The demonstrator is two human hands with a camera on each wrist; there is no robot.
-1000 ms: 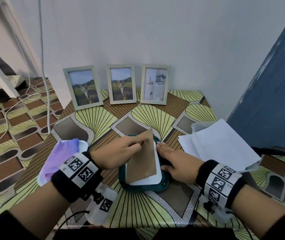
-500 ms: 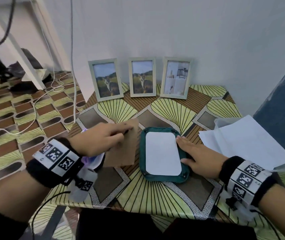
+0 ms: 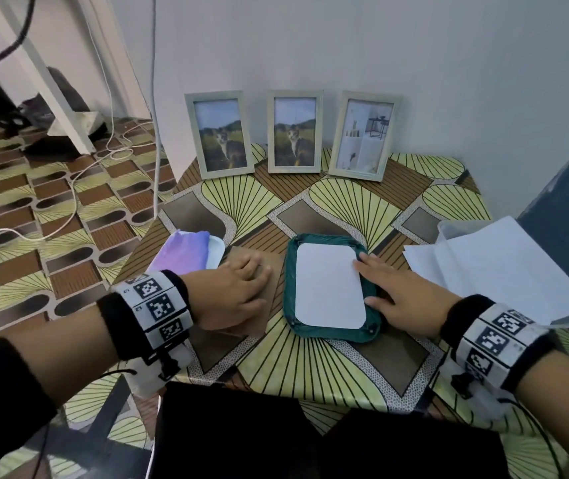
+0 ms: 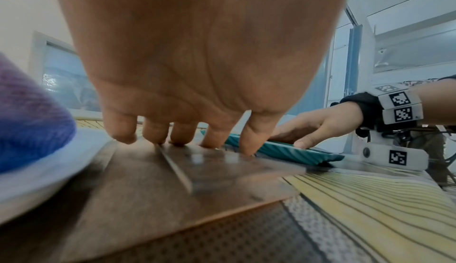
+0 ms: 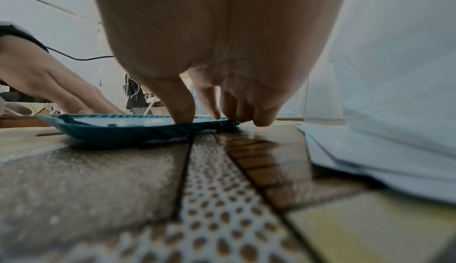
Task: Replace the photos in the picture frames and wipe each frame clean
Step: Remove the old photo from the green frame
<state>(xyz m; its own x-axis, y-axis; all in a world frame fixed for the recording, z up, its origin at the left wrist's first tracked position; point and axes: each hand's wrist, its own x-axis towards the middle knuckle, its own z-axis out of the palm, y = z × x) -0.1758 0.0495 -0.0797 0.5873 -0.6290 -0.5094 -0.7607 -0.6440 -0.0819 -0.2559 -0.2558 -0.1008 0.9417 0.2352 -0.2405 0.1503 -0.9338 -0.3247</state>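
A teal picture frame lies face down mid-table, and a white photo sheet shows in its back. My right hand rests on the frame's right edge with fingers spread; its thumb and fingertips touch the teal rim. Left of the frame, the brown backing board lies flat on the table. My left hand presses on it with straight fingers. Three pale framed photos stand against the wall.
A purple cloth lies on a white plate at the left, close to my left hand. Loose white papers are stacked at the right. Cables lie on the patterned floor past the table's left edge.
My left hand lifted the brown backing board off the teal frame, carried it left and laid it flat on the table. The white sheet is now uncovered. My right hand stayed on the frame.
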